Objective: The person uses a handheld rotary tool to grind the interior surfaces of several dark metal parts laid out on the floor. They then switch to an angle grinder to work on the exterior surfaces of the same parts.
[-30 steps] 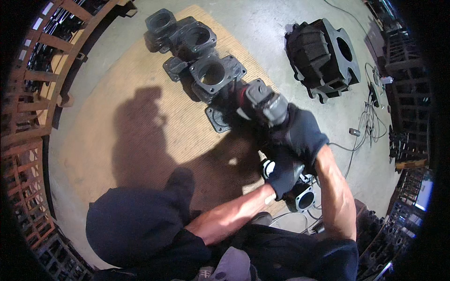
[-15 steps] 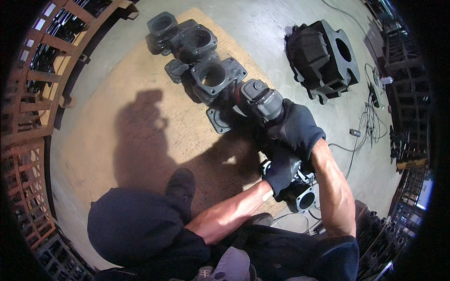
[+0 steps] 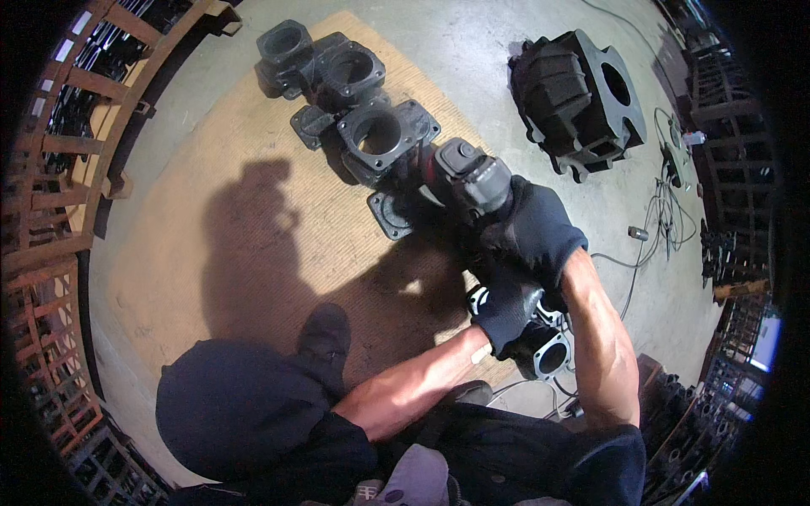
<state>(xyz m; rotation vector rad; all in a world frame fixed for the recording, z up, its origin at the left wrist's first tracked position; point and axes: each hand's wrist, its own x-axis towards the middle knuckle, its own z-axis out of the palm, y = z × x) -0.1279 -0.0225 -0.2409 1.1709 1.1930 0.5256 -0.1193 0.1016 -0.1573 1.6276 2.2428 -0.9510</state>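
Observation:
My right hand point(image 3: 540, 223), in a dark glove, is closed around a power tool that looks like an angle grinder point(image 3: 474, 181), gripping it just behind its grey head. The head reaches over the nearest of a row of dark metal castings point(image 3: 364, 158); a flange point(image 3: 388, 217) shows beside it. Lower down, my gloved left hand point(image 3: 510, 314) is closed, partly behind the right. What its fingers hold is hidden. Against the left hand sits a dark casting point(image 3: 531, 361) with a bright machined flange and a round opening.
The castings stand on a tan ribbed mat point(image 3: 169, 244). A large dark housing point(image 3: 574, 105) rests on the grey floor to the far right. Cables point(image 3: 666, 211) lie looped at the right. Rusty metal crates point(image 3: 51, 181) line the left, and racks of parts stand along the right.
The view has shifted slightly, so the castings and the housing sit a little further left and up. Both hands keep their grip, almost in the same place.

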